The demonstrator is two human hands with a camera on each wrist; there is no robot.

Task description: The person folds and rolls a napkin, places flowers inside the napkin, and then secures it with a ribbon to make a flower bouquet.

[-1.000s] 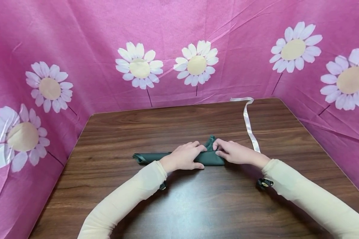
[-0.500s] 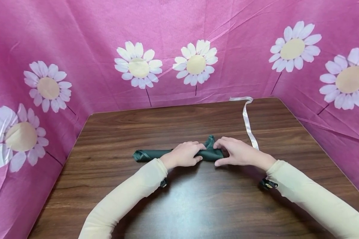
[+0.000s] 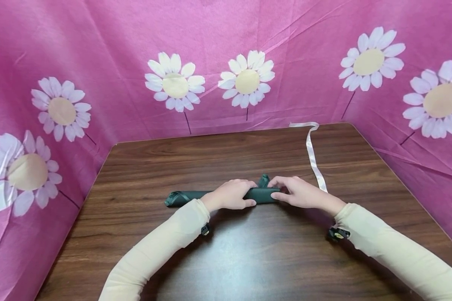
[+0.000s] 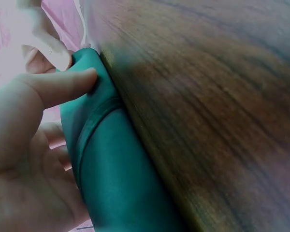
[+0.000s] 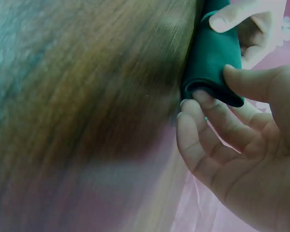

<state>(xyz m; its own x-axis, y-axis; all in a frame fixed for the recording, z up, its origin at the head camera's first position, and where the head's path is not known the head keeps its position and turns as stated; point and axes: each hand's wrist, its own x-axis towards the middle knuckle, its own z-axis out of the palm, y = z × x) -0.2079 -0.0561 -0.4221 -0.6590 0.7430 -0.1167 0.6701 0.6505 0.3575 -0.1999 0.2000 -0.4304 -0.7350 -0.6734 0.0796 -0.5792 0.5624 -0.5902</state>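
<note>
A dark green cloth [image 3: 261,195], rolled into a tube, lies crosswise on the wooden table. My left hand [image 3: 229,195] holds it right of its middle, thumb on the near side and fingers over the far side. At the roll's right end, my right hand [image 3: 299,193] pinches it; the right wrist view shows the thumb [image 5: 246,82] on the outer layer and fingers at the layered end. Behind the roll, between both hands, a narrow tip [image 3: 263,180] of cloth sticks out. A diagonal folded edge [image 4: 94,116] crosses the roll in the left wrist view.
A white ribbon [image 3: 314,163] runs from the table's back edge toward my right wrist. Pink fabric [image 3: 116,50] with printed daisies hangs around the back and sides of the brown wooden table [image 3: 165,259].
The right hand let go of the cloth near its tip, spread its thumb, then pinched the roll's right end. The tip behind shows shorter. The left hand stays at about the same spot.
</note>
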